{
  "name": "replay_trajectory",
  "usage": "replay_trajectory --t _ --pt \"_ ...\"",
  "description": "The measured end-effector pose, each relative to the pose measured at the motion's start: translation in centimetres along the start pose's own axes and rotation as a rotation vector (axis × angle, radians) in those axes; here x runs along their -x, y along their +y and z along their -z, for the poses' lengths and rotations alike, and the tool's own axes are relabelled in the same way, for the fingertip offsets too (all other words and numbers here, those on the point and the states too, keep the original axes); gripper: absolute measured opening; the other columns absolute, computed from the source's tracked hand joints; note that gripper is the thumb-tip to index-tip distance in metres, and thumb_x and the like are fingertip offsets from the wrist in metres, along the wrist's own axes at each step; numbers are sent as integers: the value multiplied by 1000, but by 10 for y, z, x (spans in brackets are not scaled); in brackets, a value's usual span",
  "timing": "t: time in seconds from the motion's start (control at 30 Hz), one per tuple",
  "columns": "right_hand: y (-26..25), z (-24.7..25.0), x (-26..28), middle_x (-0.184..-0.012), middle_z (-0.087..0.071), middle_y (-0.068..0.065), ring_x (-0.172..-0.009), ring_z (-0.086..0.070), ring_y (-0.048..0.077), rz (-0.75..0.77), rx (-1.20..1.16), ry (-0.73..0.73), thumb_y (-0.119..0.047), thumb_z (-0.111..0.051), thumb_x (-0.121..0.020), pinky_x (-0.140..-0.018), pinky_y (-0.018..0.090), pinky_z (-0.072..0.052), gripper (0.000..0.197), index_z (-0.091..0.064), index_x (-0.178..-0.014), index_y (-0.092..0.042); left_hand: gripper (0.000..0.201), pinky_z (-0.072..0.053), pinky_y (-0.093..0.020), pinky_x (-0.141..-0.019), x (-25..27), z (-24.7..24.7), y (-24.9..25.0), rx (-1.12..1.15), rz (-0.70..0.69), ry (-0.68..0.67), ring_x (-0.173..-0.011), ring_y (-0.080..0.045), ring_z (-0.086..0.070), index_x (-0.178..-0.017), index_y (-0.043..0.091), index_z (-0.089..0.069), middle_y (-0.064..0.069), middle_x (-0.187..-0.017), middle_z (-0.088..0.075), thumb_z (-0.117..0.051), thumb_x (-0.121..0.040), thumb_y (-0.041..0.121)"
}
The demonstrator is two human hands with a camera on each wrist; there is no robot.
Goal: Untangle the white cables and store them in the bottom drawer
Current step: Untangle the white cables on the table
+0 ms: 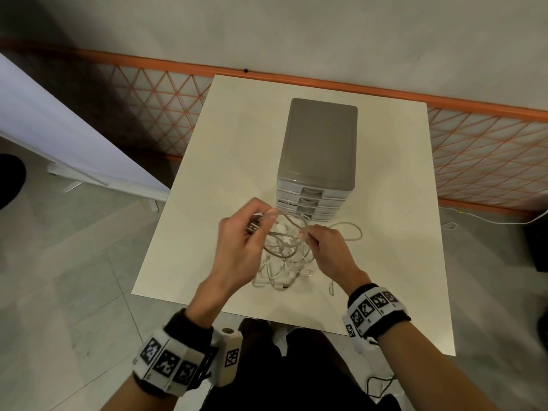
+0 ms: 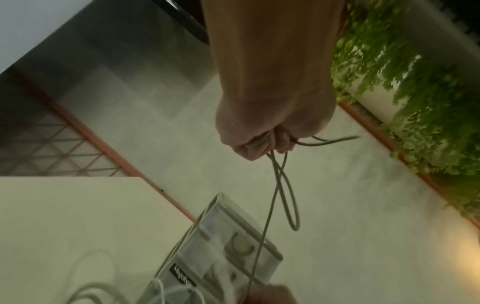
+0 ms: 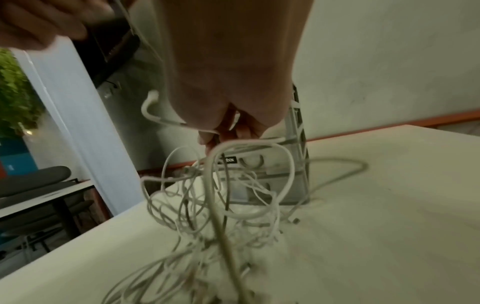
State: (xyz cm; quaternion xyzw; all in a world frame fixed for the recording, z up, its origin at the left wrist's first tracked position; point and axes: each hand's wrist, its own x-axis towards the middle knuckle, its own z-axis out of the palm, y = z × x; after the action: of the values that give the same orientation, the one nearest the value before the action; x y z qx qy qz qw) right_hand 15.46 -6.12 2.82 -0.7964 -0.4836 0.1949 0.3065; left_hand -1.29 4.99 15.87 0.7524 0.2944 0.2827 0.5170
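White cables (image 1: 284, 256): several thin cords in one tangled heap of overlapping loops, lying directly in front of the drawer unit (image 1: 318, 149), with upper strands lifted clear of the heap. Drawer unit: grey, upright, stacked drawers facing the heap; bottom drawer (image 1: 308, 217) closed, partly hidden behind raised strands.

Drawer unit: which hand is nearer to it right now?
Left, narrowly. The left hand holds cable loops raised just in front of the drawer unit, at its lower drawers. The right hand pinches a strand of the white cables slightly further towards the person.
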Motion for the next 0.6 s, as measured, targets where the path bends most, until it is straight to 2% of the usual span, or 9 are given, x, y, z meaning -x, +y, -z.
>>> replay_trajectory --t 0.1,0.17,0.23,0.3,0.33,0.4,0.47,0.53,0.6 --pt "13 -1 1 -90 -74 0 -79 -64 25 -57 33 -34 -32 -53 -101 -72 41 -52 23 -70 -101 -17 15 -31 -18 -50 7 19 13 64 -26 73 -52 -4 -38 -81 14 -59 2 -63 -53 -56 -96 13" --pt "17 1 -1 -88 -75 1 -78 -65 26 -76 43 -45 -34 -53 -100 -71 41 -52 24 -71 -99 -18 15 -28 -19 -50 13 31 10 78 -3 106 -51 -6 -33 -80 10 -59 -4 -62 -48 -56 -95 14" --pt "19 6 -4 -81 -73 3 -73 -64 26 -76 52 -34 -33 -53 -100 -67 42 -52 25 -69 -93 -14 15 -33 -28 -48 15 41 -4 -31 37 113 -50 -18 -38 -83 13 -61 -10 -61 -51 -58 -97 17" --pt "15 13 -6 -82 -72 2 -72 -63 25 -53 53 -14 -33 -52 -101 -66 43 -53 26 -68 -93 -14 7 -46 -34 -55 11 48 -22 -325 162 -50 -60 -24 -58 -99 24 -67 -8 -64 -61 -60 -98 27" --pt "10 16 -7 -87 -73 2 -76 -65 25 -36 57 -17 -31 -52 -101 -68 42 -54 24 -70 -97 -15 22 -52 -36 -65 11 48 -27 -541 252 -191 -75 -28 -65 -118 34 -63 -6 -74 -68 -60 -97 38" --pt "0 20 -8 -98 -74 3 -86 -67 26 13 81 -24 -25 -54 -100 -73 41 -55 21 -71 -105 -14 61 -52 -41 -83 9 39 -31 -853 314 -423 -101 -32 -64 -148 48 -33 -5 -97 -72 -55 -92 60" --pt "-8 21 -9 -99 -72 4 -87 -66 28 57 127 -41 -19 -55 -99 -71 40 -55 19 -72 -105 -13 77 -51 -42 -86 6 12 -29 -819 251 -464 -103 -31 -62 -153 49 -16 -6 -99 -71 -50 -88 72" --pt "-12 17 -7 -97 -70 5 -86 -65 29 97 146 -58 -10 -55 -95 -69 41 -54 18 -71 -104 -11 75 -51 -42 -82 1 -19 -29 -737 195 -413 -98 -32 -63 -154 43 -23 -9 -92 -71 -49 -89 72" --pt "-16 14 -4 -99 -69 10 -91 -65 30 94 37 -52 -1 -54 -89 -76 43 -55 24 -71 -104 -6 61 -51 -38 -78 -3 -43 -32 -686 211 -351 -97 -31 -65 -144 34 -45 -8 -93 -72 -50 -92 66"
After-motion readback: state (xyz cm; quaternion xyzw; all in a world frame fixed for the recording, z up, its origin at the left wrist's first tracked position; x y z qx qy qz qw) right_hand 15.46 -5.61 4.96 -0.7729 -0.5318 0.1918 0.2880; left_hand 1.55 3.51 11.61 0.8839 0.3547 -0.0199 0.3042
